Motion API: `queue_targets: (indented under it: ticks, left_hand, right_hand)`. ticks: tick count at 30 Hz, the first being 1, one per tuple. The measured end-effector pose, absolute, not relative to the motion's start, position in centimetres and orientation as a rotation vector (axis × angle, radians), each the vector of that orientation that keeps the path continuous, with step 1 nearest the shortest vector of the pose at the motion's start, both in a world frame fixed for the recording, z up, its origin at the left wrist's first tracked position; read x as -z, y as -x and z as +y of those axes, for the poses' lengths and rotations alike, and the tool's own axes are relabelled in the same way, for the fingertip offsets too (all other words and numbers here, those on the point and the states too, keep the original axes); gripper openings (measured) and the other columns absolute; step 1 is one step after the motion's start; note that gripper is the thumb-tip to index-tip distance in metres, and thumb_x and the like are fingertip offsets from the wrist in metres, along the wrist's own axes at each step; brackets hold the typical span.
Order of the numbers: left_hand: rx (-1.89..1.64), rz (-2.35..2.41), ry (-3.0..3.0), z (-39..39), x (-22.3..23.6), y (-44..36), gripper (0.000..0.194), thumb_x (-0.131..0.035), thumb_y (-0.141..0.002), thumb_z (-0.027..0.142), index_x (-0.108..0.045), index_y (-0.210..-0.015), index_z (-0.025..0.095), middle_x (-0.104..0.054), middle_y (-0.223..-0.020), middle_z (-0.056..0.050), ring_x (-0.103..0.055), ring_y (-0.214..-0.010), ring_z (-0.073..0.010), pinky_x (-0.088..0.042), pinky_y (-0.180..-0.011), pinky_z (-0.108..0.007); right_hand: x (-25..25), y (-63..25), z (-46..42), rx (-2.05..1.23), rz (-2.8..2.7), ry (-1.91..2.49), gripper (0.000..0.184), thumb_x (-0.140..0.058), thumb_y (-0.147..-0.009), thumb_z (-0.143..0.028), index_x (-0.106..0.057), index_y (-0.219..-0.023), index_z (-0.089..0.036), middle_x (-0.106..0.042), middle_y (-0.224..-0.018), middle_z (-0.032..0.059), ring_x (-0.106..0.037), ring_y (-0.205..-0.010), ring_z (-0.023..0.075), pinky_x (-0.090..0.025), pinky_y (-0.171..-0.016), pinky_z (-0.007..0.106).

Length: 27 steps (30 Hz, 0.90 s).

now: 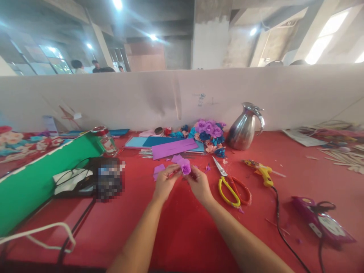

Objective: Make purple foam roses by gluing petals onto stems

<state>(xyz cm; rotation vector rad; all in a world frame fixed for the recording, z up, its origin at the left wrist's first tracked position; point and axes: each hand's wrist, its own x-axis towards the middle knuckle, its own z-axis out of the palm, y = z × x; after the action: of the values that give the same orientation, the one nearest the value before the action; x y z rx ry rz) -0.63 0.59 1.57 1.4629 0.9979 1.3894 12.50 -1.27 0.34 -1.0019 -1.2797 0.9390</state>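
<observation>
Both my hands meet over the red table [182,231], fingers pinched round a small purple paper flower [185,167]. My left hand [165,182] grips it from the left and my right hand [200,184] from the right. Loose purple paper pieces [158,170] lie just beyond my left hand. A purple sheet [173,148] rests on blue sheets [142,141] farther back. A bunch of finished purple, blue and pink paper flowers [209,133] lies behind them.
Yellow-and-red scissors [231,186] lie right of my right hand, a yellow glue gun [263,172] beyond them. A steel jug [245,127] stands at the back. A green board [42,170], a jar [105,139] and cables [71,223] are on the left.
</observation>
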Motion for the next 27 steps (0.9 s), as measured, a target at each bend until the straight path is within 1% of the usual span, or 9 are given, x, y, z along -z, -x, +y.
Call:
queue_targets:
  ticks: [3,7,13,17,19,22,24,27]
  left_hand:
    - [-1.417,1.051,-1.56,0.4,-1.8,0.7,0.018,-0.073,-0.072,0.031,-0.078,-0.088,0.024,-0.074,-0.099,-0.006,-0.064,-0.097,-0.0235,-0.046,-0.094,-0.036]
    - [-1.471,1.093,-1.535,0.4,-1.9,0.9,0.016,-0.074,-0.071,0.032,-0.078,-0.084,0.024,-0.075,-0.092,-0.006,-0.065,-0.092,-0.0232,-0.048,-0.089,-0.035]
    - [-1.426,1.044,-1.584,0.5,-1.8,0.8,0.016,-0.074,-0.071,0.03,-0.078,-0.085,0.024,-0.073,-0.09,-0.005,-0.063,-0.089,-0.0207,-0.048,-0.082,-0.031]
    - [-1.504,1.061,-1.516,0.7,-1.6,0.6,0.014,-0.076,-0.068,0.029,-0.077,-0.08,0.022,-0.072,-0.086,-0.004,-0.062,-0.084,-0.0188,-0.047,-0.08,-0.029]
    - [-1.478,1.039,-1.446,0.8,-1.5,0.5,0.02,-0.077,-0.066,0.029,-0.077,-0.085,0.022,-0.072,-0.092,-0.005,-0.062,-0.087,-0.02,-0.047,-0.082,-0.031]
    - [-1.362,0.964,-1.407,0.7,-1.5,0.3,0.029,-0.078,-0.064,0.029,-0.077,-0.092,0.021,-0.072,-0.103,-0.008,-0.062,-0.1,-0.0248,-0.046,-0.091,-0.035]
    - [-1.326,0.953,-1.392,0.5,-1.5,0.1,0.03,-0.079,-0.064,0.029,-0.077,-0.092,0.022,-0.073,-0.103,-0.008,-0.061,-0.104,-0.0263,-0.045,-0.094,-0.038]
    - [-1.337,0.968,-1.339,0.4,-1.3,-0.3,0.027,-0.079,-0.063,0.03,-0.078,-0.089,0.022,-0.074,-0.097,-0.006,-0.063,-0.1,-0.0253,-0.045,-0.095,-0.039]
  right_hand:
    - [-0.6,-12.6,-1.4,-0.937,-1.255,1.017,0.015,-0.059,-0.076,-0.029,-0.066,-0.084,-0.02,-0.068,-0.073,0.0016,-0.06,-0.064,0.0169,-0.048,-0.064,0.028]
    - [-0.5,-12.7,-1.3,-0.915,-1.238,1.043,0.014,-0.057,-0.075,-0.028,-0.065,-0.082,-0.02,-0.067,-0.071,0.0008,-0.059,-0.063,0.0164,-0.046,-0.063,0.027]
    - [-0.2,-12.8,-1.0,-0.875,-1.264,1.061,0.016,-0.056,-0.076,-0.025,-0.066,-0.087,-0.02,-0.067,-0.072,-0.0002,-0.059,-0.064,0.0161,-0.046,-0.065,0.027]
    - [-0.6,-12.8,-1.1,-0.871,-1.263,1.075,0.018,-0.058,-0.076,-0.028,-0.069,-0.09,-0.021,-0.071,-0.077,0.0008,-0.06,-0.066,0.0169,-0.047,-0.067,0.028]
    - [-0.7,-12.8,-1.2,-0.874,-1.251,1.082,0.019,-0.059,-0.075,-0.028,-0.069,-0.089,-0.021,-0.072,-0.079,0.0015,-0.061,-0.066,0.0173,-0.048,-0.068,0.029]
    - [-0.7,-12.9,-1.1,-0.876,-1.239,1.085,0.019,-0.057,-0.074,-0.025,-0.07,-0.088,-0.022,-0.073,-0.08,0.0023,-0.063,-0.067,0.0183,-0.049,-0.069,0.03]
    - [-0.6,-13.0,-1.1,-0.863,-1.25,1.104,0.021,-0.056,-0.073,-0.023,-0.071,-0.087,-0.022,-0.073,-0.081,0.0026,-0.063,-0.068,0.0187,-0.049,-0.069,0.031]
    - [-0.7,-13.2,-1.1,-0.828,-1.269,1.148,0.023,-0.054,-0.071,-0.02,-0.071,-0.086,-0.022,-0.072,-0.08,0.002,-0.061,-0.067,0.0183,-0.048,-0.068,0.03]
